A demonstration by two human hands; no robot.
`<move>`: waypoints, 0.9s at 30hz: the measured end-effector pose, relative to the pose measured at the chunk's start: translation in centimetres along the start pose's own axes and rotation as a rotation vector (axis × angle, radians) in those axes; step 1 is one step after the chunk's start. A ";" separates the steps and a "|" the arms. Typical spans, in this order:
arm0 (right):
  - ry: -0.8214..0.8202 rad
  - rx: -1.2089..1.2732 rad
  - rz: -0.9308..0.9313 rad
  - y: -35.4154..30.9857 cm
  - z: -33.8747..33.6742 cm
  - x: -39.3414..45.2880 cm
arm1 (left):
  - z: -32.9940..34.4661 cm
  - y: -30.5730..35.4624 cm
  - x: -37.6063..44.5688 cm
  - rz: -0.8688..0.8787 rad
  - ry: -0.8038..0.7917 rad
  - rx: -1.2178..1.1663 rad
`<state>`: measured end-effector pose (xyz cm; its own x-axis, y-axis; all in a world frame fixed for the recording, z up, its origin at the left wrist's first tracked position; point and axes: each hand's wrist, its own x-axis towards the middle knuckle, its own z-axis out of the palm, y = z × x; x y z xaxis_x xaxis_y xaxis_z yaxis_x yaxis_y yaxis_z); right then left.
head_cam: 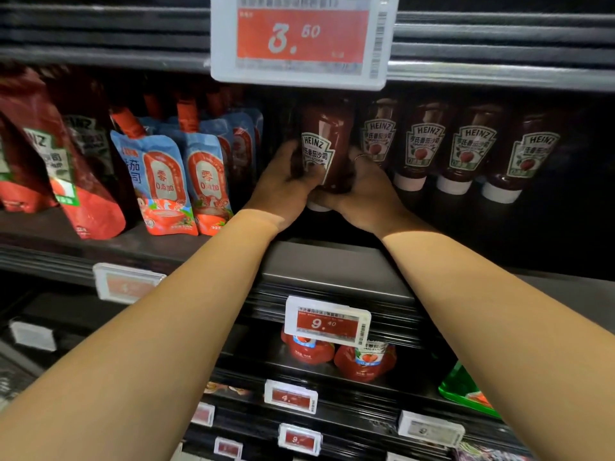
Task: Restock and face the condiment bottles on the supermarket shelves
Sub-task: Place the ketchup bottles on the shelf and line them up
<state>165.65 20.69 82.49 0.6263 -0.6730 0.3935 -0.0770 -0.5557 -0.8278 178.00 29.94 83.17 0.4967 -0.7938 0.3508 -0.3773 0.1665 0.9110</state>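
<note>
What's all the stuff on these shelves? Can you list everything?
held bottle: one, dark red, white cap down, middle shelf, label forward
ketchup bottles: four visible, dark red, white caps down, in a row right of the held one
blue pouches: two in front, more behind, blue and red, left of the hands
red pouches: a few, red, far left
big price tag: one, red and white, top shelf edge, reads 3.50
small price tags: several, red and white, lower shelf edges
red packs: two, red, lower shelf
green pack: one, lower right
left hand: grip on held bottle
right hand: grip on held bottle, wears a ring
</note>
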 end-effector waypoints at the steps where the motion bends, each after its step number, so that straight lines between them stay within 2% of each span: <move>1: 0.012 -0.016 0.002 0.0 -0.1 0.0 | 0.0 0.0 0.0 0.000 0.011 0.007; 18: 0.114 -0.097 0.057 -0.2 -0.3 0.2 | 1.5 0.3 1.4 0.092 0.168 0.243; 27: 0.146 -0.099 0.074 0.4 0.1 0.9 | 1.4 -0.6 2.0 0.095 0.170 0.216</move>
<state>166.28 19.90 82.48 0.4970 -0.7737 0.3929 -0.1990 -0.5424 -0.8162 178.10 27.46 82.97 0.5683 -0.6680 0.4804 -0.5770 0.0927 0.8114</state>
